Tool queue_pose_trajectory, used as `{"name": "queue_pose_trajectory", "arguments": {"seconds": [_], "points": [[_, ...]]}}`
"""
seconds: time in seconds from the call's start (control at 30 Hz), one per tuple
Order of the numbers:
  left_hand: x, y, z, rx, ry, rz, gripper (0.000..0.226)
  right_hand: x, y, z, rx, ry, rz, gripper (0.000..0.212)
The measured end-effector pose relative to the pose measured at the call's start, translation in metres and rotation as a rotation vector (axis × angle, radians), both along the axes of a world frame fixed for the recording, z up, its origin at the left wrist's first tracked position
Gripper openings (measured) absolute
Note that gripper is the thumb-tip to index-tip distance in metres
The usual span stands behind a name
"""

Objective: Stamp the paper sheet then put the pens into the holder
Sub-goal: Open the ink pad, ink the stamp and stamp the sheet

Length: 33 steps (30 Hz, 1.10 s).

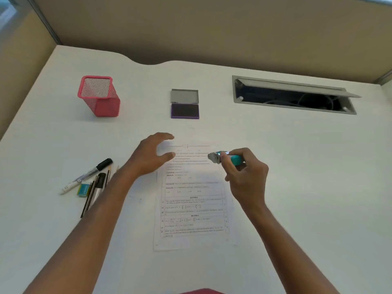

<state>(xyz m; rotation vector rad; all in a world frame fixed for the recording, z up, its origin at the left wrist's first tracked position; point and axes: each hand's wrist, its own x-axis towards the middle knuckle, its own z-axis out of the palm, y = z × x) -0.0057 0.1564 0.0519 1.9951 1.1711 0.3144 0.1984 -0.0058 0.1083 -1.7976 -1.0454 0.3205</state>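
A printed paper sheet [193, 200] lies on the white desk in front of me. My right hand [246, 172] grips a teal-handled stamp [224, 159], its grey head pointing left above the sheet's upper right part. My left hand [151, 154] hovers open over the sheet's top left corner, fingers curved and apart. An open purple ink pad [185, 111] sits beyond the sheet. A red mesh pen holder [98, 96] stands at the far left, with nothing visible inside. Several pens and pencils [93, 179] lie in a loose pile left of my left forearm.
A small teal eraser [84, 189] lies among the pens. A cable slot with a raised grey flap [294, 95] is cut into the desk at the far right. Beige partition walls [212, 28] close off the desk's back and left edge.
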Motion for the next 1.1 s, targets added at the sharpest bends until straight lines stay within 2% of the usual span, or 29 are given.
{"name": "queue_pose_trajectory", "arguments": {"seconds": [0.13, 0.23, 0.37, 0.5, 0.63, 0.9, 1.1], "points": [[-0.023, -0.057, -0.002, 0.067, 0.042, -0.104, 0.055, -0.007, -0.053, -0.013, -0.085, 0.092, -0.047, 0.017], [-0.034, -0.087, -0.011, 0.134, 0.18, -0.216, 0.065, -0.01, -0.082, -0.019, -0.189, 0.204, -0.101, 0.018], [-0.042, -0.105, -0.021, 0.115, 0.272, -0.266, 0.079, -0.013, -0.107, -0.019, -0.279, 0.357, -0.11, 0.014], [-0.045, -0.11, -0.024, 0.126, 0.305, -0.29, 0.087, -0.017, -0.12, -0.014, -0.328, 0.393, -0.057, 0.005], [-0.045, -0.109, -0.023, 0.118, 0.294, -0.291, 0.087, -0.022, -0.125, -0.009, -0.394, 0.308, -0.013, 0.007], [-0.045, -0.111, -0.022, 0.109, 0.258, -0.295, 0.086, -0.034, -0.128, -0.011, -0.605, -0.091, 0.04, 0.034], [-0.046, -0.111, -0.026, 0.093, 0.255, -0.292, 0.085, -0.038, -0.127, -0.016, -0.639, -0.161, 0.062, 0.034]]}}
